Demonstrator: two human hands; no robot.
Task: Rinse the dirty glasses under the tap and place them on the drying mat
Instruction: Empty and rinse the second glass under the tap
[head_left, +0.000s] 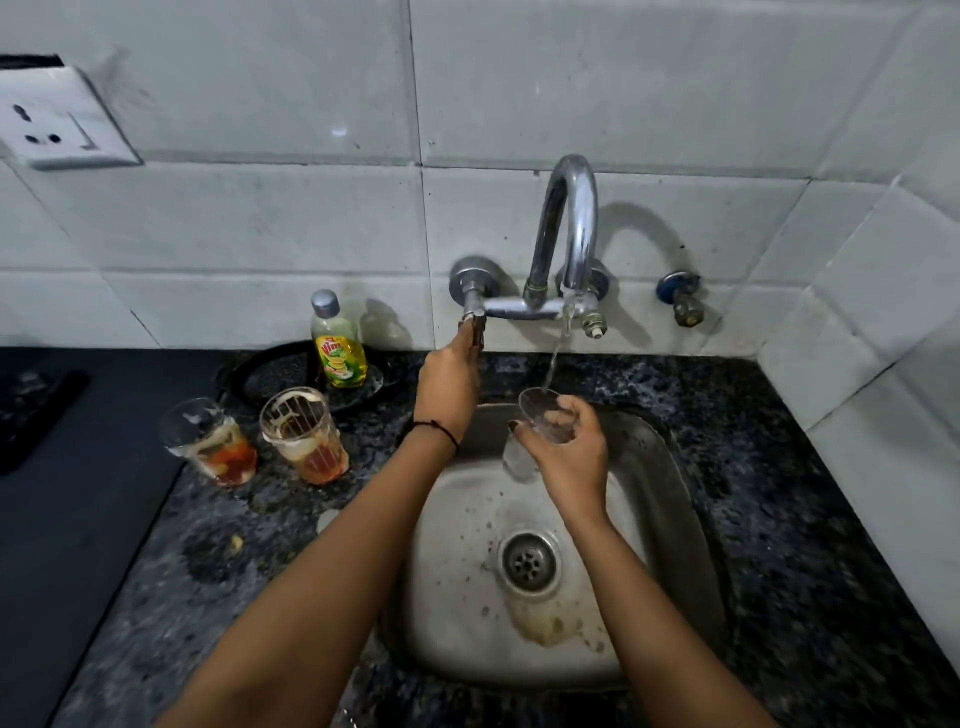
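1. The sink (670, 519) sat in the dark speckled counter (779, 493) with brownish residue near the drain (528, 561); nothing else lay in the basin, so no glass was waiting there.
2. The dark mat (78, 493) lay at the far left of the counter. The part in view carried no rinsed glass, so by my judgement you had not finished a single one yet.
3. The tap (569, 228) was running, a thin stream dropping from the spout.
4. Two dirty glasses (304, 436) stood on the counter left of the sink, near each other, both streaked and holding reddish dregs. A soap bottle (336, 345) stood behind them. Those two were untouched and remained to be done.
5. Your left hand (449, 387) was closed around the tap handle (475, 325), fingers wrapped on it.
6. Your right hand (569, 447) gripped a clear glass (537, 421), fingers curled round its side, tilted with its mouth under the stream above the sink. It looked nearly clean; you were rinsing the first of three.
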